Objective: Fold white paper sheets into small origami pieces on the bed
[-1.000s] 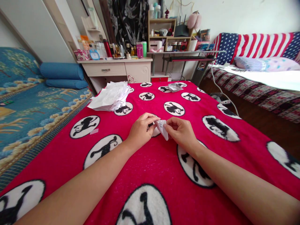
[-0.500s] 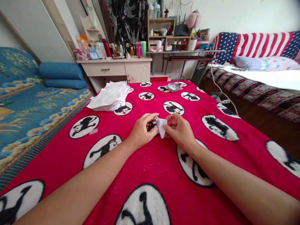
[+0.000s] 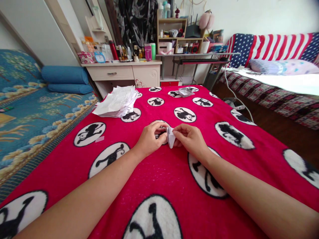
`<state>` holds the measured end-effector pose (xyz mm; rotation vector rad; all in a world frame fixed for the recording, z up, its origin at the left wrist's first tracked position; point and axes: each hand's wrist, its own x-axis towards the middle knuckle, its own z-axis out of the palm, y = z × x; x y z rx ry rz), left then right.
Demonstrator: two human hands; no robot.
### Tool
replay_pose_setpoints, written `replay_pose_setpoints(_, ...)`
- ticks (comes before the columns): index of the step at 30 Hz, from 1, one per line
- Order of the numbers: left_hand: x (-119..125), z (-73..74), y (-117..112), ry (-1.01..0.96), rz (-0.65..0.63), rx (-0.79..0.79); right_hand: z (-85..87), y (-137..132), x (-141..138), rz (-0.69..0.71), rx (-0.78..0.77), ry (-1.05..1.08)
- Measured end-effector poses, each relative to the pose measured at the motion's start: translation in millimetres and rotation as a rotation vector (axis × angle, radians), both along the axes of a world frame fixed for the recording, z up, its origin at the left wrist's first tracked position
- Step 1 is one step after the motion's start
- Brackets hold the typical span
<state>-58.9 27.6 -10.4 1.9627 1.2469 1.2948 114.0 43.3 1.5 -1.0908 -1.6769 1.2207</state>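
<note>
A small folded white paper with dark print stands between my two hands over the red blanket. My left hand pinches its left side with curled fingers. From the right, my right hand pinches the same paper, thumb and forefinger pressed on its upper edge. Both hands rest low on the blanket near its middle.
A loose stack of white papers lies at the blanket's far left. A crumpled silvery packet sits at the far edge. A blue patterned bed is on the left, a dresser behind, a sofa with a flag cover on the right.
The paper has been pressed narrower and lower between my fingers. Both hands drew slightly closer together and stayed in the same spot on the blanket.
</note>
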Motion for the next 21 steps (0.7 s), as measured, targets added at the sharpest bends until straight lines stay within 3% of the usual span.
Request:
replay_pose_setpoints(7, 0, -3.2, 2, 0.006, 0.0, -0.006, -3.0, 1, 0, 0.015, 0.078, -0.066)
replay_pose_setpoints(12, 2, -1.1, 0, 0.013, -0.025, 0.011, -1.3, 1, -1, -0.057, 0.011, 0.033)
replay_pose_setpoints(17, 1, 4.1, -2, 0.039, 0.023, 0.166, 5.2, 8, 7, -0.079, -0.223, 0.33)
replay_pose_setpoints(21, 1, 4.1, 1, -0.25, -0.035, -0.033, 7.6, 14, 12, -0.001, -0.45, 0.522)
